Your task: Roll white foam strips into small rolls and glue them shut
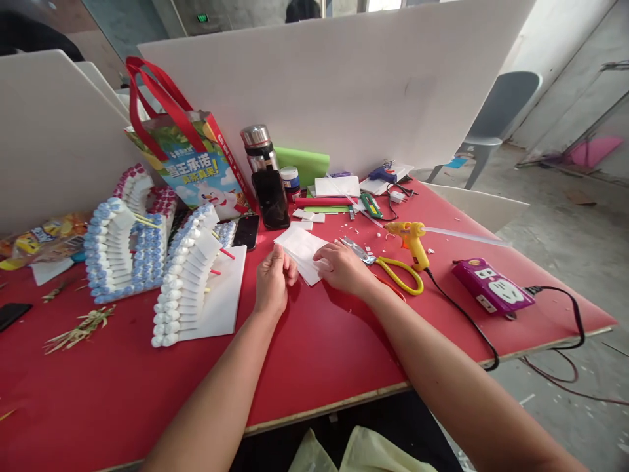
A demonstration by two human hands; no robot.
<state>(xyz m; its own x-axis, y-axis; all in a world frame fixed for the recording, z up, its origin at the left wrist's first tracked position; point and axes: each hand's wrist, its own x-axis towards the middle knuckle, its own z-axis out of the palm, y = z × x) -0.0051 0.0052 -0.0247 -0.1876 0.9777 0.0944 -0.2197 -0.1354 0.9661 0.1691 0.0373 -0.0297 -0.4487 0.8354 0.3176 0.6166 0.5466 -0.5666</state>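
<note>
A thin stack of white paper sheets (301, 246) is between my two hands, a little above the red table. My left hand (276, 275) pinches its left corner with the thumb on top. My right hand (341, 265) has its fingers bent over the right edge of the sheets; its fingertips are partly hidden. Just past my right hand lie scissors (400, 274) with yellow handles. To the left of my left hand stands a curved rack-like piece of white cotton-tipped sticks (181, 282) on a white board (228, 295).
A yellow glue gun (410, 239) and a purple power strip (494, 288) with cords lie on the right. Behind are a dark bottle (268, 180), a phone (246, 231) and a shopping bag (196, 164). Blue-tipped stick pieces (122, 252) stand left. A white panel (344, 92) borders the back.
</note>
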